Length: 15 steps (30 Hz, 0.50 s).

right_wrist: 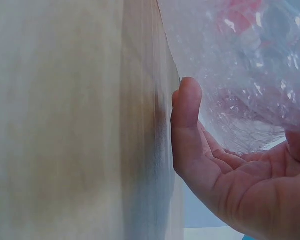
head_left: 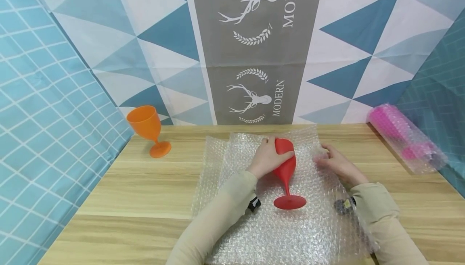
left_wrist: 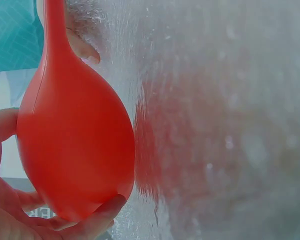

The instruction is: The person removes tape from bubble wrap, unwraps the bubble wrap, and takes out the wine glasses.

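Observation:
A red plastic goblet (head_left: pixel 285 170) lies on its side over a sheet of clear bubble wrap (head_left: pixel 269 232), its round foot toward the near side. My left hand (head_left: pixel 267 158) grips the bowl, with the thumb across it; the left wrist view shows fingers curled about the red bowl (left_wrist: pixel 75 130). At the sheet's right side, my right hand (head_left: pixel 339 165) holds the raised edge. In the right wrist view, the fingers of that hand (right_wrist: pixel 240 185) sit beneath the bubble wrap (right_wrist: pixel 250 75), and the thumb is partly cut off at the right.
An orange goblet (head_left: pixel 147 128) stands upright at the back left of the wooden table (head_left: pixel 109 200). Toward the back right lies a pink goblet (head_left: pixel 396 130) rolled in bubble wrap. A patterned cloth backdrop (head_left: pixel 174 51) rises behind the table.

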Each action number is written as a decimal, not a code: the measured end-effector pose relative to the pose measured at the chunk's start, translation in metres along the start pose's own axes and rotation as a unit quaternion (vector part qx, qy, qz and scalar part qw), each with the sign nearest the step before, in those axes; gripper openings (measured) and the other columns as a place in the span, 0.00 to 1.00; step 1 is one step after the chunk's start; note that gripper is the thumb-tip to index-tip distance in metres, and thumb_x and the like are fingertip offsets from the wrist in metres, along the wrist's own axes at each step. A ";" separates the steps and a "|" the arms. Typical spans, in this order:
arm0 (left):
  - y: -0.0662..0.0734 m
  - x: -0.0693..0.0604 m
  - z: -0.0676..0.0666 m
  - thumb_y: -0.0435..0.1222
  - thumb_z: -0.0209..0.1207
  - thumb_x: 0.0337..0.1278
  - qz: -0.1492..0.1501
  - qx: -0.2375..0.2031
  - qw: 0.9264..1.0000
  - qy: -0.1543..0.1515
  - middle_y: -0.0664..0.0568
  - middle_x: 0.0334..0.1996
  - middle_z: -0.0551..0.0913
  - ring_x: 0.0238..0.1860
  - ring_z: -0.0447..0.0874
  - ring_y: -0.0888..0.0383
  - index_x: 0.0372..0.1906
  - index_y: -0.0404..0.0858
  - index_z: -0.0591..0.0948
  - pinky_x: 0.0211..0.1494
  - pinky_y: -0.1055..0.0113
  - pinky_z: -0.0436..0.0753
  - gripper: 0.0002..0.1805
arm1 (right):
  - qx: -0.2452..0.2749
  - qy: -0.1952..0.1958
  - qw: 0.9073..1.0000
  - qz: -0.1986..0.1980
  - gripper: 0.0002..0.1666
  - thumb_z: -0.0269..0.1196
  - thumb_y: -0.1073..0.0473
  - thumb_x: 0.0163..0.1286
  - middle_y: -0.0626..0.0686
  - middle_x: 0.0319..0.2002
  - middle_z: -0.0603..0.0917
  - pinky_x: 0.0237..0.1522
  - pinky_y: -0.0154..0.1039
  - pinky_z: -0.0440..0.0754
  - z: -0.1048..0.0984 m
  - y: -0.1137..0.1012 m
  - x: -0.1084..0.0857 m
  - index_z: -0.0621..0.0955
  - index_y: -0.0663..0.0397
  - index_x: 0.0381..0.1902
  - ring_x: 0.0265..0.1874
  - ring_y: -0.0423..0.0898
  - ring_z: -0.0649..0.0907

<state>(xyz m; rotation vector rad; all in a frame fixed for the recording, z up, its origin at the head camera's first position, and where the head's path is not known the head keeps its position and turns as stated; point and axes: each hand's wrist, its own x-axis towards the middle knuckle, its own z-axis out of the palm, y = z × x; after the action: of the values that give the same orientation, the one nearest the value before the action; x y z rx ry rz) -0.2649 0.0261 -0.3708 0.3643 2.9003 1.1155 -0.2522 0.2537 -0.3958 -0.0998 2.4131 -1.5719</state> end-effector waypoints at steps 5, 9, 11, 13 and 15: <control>0.001 -0.001 -0.002 0.55 0.58 0.48 0.003 -0.004 1.000 0.002 0.49 0.47 0.71 0.42 0.75 0.55 0.59 0.46 0.66 0.35 0.67 0.78 0.33 | -0.011 0.004 1.000 0.000 0.44 0.52 0.64 0.66 0.74 0.55 0.62 0.38 0.36 0.80 0.001 0.000 0.000 0.40 0.68 0.68 0.38 0.45 0.77; -0.001 -0.001 -0.002 0.54 0.59 0.47 0.016 -0.016 1.000 0.013 0.49 0.48 0.71 0.42 0.74 0.55 0.59 0.47 0.68 0.36 0.67 0.78 0.33 | -0.015 0.008 1.000 -0.007 0.42 0.51 0.68 0.64 0.73 0.51 0.66 0.37 0.35 0.80 0.002 0.000 0.000 0.40 0.70 0.68 0.36 0.43 0.77; -0.002 -0.001 -0.004 0.54 0.59 0.47 0.025 -0.027 0.999 0.020 0.50 0.49 0.71 0.43 0.74 0.55 0.59 0.48 0.68 0.36 0.67 0.78 0.32 | -0.024 0.009 1.000 -0.009 0.42 0.51 0.69 0.64 0.73 0.51 0.66 0.37 0.35 0.79 0.002 0.000 0.000 0.41 0.70 0.67 0.36 0.44 0.77; -0.003 -0.002 -0.006 0.53 0.60 0.47 0.029 -0.035 0.999 0.028 0.50 0.50 0.71 0.44 0.74 0.55 0.60 0.48 0.68 0.36 0.67 0.78 0.33 | -0.030 0.009 0.999 -0.014 0.42 0.51 0.69 0.63 0.74 0.51 0.66 0.37 0.35 0.78 0.002 -0.001 0.000 0.41 0.71 0.67 0.36 0.44 0.77; -0.002 -0.003 -0.010 0.54 0.60 0.47 0.030 -0.036 0.998 0.038 0.50 0.50 0.71 0.44 0.75 0.55 0.59 0.48 0.68 0.36 0.66 0.78 0.33 | -0.032 0.007 0.999 -0.015 0.42 0.51 0.69 0.64 0.75 0.52 0.65 0.37 0.35 0.78 0.001 0.000 0.000 0.41 0.71 0.67 0.37 0.45 0.77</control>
<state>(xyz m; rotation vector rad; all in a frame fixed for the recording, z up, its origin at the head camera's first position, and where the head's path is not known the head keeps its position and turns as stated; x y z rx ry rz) -0.2636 0.0175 -0.3654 0.4176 2.9210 1.2664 -0.2515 0.2525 -0.3959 -0.1390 2.4845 -1.5120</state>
